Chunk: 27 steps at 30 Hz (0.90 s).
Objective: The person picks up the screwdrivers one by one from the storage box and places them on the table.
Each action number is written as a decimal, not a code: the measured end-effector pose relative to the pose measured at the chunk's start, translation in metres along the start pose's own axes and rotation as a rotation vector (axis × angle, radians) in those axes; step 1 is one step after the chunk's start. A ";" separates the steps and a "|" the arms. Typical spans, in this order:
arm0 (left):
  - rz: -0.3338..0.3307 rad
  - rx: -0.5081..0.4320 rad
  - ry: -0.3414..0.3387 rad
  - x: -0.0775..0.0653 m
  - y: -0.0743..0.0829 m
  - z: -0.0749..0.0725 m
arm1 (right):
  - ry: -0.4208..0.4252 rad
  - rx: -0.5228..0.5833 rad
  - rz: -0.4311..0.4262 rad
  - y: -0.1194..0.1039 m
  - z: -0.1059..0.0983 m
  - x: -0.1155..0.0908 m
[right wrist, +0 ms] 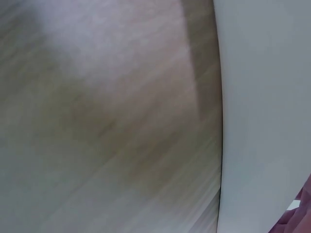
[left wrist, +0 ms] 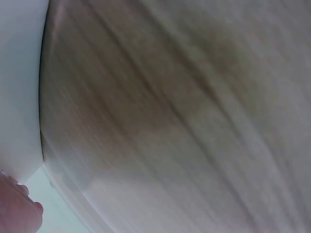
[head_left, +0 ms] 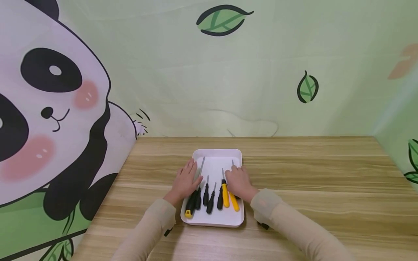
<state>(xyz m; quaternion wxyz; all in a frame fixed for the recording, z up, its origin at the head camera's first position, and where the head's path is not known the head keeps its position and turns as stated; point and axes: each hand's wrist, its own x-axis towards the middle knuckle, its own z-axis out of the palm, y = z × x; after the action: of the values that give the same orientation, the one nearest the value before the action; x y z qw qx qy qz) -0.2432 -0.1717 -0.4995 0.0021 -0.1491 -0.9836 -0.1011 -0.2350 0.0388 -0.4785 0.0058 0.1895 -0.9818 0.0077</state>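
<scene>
A white tray [head_left: 215, 219] stands on the wooden table with several screwdrivers lying in it side by side. My left hand [head_left: 185, 181] rests on the tray's left rim, its thumb reaching inside over a large black screwdriver with a yellow end [head_left: 191, 206]. At the right side, my right hand [head_left: 240, 181] reaches over the rim with curled fingers and holds a yellow-handled screwdriver [head_left: 234, 202]; its contact is partly hidden. Beside it lies a yellow-and-black screwdriver [head_left: 225, 195]. Smaller black screwdrivers [head_left: 210, 203] lie between the hands. Both wrist views show mostly the tray's outer wall [left wrist: 19, 87] and wood.
The wooden table [head_left: 310, 174] extends to both sides of the tray and meets a green printed backdrop [head_left: 176, 72] at its far edge. A large printed panda [head_left: 58, 108] covers the cloth on the left.
</scene>
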 end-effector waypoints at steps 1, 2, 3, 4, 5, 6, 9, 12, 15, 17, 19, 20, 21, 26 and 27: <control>0.000 0.002 0.001 0.000 0.000 0.000 | 0.000 0.001 0.009 0.000 0.000 0.000; 0.001 0.004 0.003 0.000 -0.001 0.001 | 0.002 0.003 0.020 -0.001 0.000 0.000; 0.001 0.004 0.004 0.001 -0.001 0.001 | 0.005 0.004 0.029 -0.002 0.001 0.001; 0.002 0.006 0.003 0.001 -0.001 0.001 | 0.008 0.006 0.038 -0.002 0.001 0.001; 0.002 0.007 0.004 0.001 -0.001 0.001 | 0.011 0.005 0.047 -0.003 0.001 0.001; 0.002 0.009 0.003 0.001 -0.001 0.001 | 0.014 0.008 0.056 -0.003 0.001 0.001; 0.002 0.008 0.003 0.000 0.000 0.000 | 0.020 0.024 0.079 -0.005 0.002 0.001; 0.003 0.006 0.004 0.000 0.001 -0.001 | 0.019 0.043 0.099 -0.006 0.002 0.002; 0.001 0.012 0.003 0.000 0.001 0.000 | 0.011 0.058 0.115 -0.008 0.001 0.003; 0.000 0.014 0.002 0.000 0.000 0.000 | 0.000 0.067 0.125 -0.009 0.000 0.003; 0.001 0.007 0.005 0.000 0.000 0.000 | -0.015 0.068 0.130 -0.010 -0.001 0.003; 0.001 0.004 0.006 0.000 0.000 0.001 | -0.023 0.070 0.133 -0.010 -0.001 0.004; 0.003 0.001 0.009 0.000 0.000 0.001 | -0.031 0.073 0.137 -0.010 -0.001 0.004; 0.007 0.001 0.014 -0.001 0.001 0.001 | -0.061 0.085 0.156 -0.010 0.000 0.007; 0.008 0.001 0.017 -0.001 0.001 0.001 | -0.064 0.088 0.160 -0.011 0.000 0.008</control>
<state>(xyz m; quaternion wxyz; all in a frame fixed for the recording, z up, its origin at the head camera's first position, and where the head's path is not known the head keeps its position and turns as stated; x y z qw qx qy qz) -0.2422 -0.1711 -0.4999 0.0108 -0.1524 -0.9830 -0.1020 -0.2379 0.0261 -0.4782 -0.0346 0.1107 -0.9922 0.0451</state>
